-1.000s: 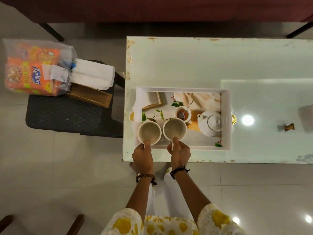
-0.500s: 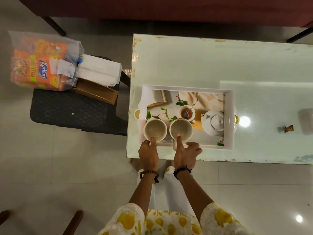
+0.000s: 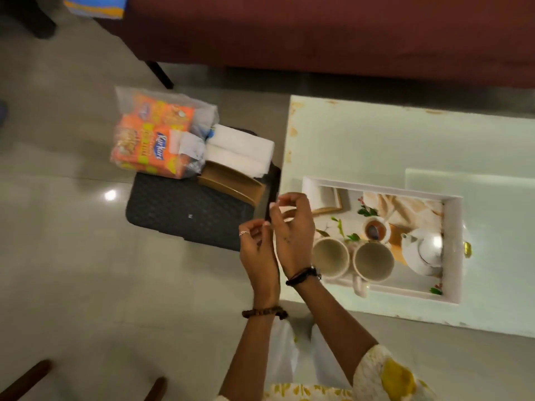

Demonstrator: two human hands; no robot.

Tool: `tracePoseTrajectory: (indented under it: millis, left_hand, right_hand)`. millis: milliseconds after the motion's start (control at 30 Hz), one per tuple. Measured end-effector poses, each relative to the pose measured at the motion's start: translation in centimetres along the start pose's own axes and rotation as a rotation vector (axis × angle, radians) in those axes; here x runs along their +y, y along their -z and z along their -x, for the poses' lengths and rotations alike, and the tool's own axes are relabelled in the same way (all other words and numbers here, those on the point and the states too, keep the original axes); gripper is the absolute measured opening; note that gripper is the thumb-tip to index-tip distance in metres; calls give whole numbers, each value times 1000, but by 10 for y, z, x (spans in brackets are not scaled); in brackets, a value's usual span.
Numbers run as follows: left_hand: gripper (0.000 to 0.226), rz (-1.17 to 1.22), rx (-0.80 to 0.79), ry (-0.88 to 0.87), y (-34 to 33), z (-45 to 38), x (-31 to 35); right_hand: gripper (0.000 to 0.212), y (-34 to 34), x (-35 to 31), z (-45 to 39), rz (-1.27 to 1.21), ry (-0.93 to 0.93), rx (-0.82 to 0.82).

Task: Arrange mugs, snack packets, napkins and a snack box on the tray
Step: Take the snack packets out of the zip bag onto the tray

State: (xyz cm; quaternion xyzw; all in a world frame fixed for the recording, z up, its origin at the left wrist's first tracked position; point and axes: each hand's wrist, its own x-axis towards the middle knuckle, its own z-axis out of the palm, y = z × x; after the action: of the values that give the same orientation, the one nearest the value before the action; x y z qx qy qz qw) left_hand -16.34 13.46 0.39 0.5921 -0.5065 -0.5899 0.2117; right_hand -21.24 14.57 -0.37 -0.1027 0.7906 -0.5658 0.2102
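1. We see the white tray (image 3: 451, 250) on the pale table (image 3: 376, 140), holding two cream mugs side by side, the left mug (image 3: 330, 257) and the right mug (image 3: 373, 261), against its near wall. The teapot and cup on its floor look printed, not real.
2. On the dark stool (image 3: 188, 212) left of the table sits a clear bag of orange snack packets (image 3: 153, 140). The white napkins (image 3: 240, 153) lie just beside it, with the brown snack box (image 3: 231, 185) in front of them, open side up.
3. Our left hand (image 3: 257, 250) hangs over the gap between stool and table, fingers loosely curled and holding nothing.
4. Our right hand (image 3: 292, 227) is at the table's left edge, thumb and fingers bent but apart, also holding nothing. It is just left of the left mug without touching it, and the snack box is near its fingertips.
5. The tray's far half and right part are free of real things. The table beyond and to the right of the tray is bare, and the stool's near part is uncovered.
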Motion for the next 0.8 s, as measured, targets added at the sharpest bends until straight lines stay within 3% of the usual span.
tracePoseTrajectory:
  millis: [133, 200, 300, 400, 533, 800]
  left_hand:
    - [13, 5, 107, -83, 39, -75, 32]
    - [29, 109, 226, 4, 62, -124, 46]
    - [57, 270, 345, 224, 95, -192, 59]
    - [70, 397, 288, 349, 118, -234, 55]
    - [64, 406, 123, 378, 126, -260, 47]
    - [58, 442, 179, 352, 122, -281, 42]
  right_hand:
    - [35, -68, -30, -41, 70, 45, -289]
    - [46, -102, -42, -68, 118, 19, -368]
    - [48, -144, -52, -114, 141, -79, -355]
    - [56, -179, -49, -153, 287, -246, -359]
    - [56, -204, -42, -171, 336, -338, -359]
    - [40, -227, -45, -173, 253, -402, -379]
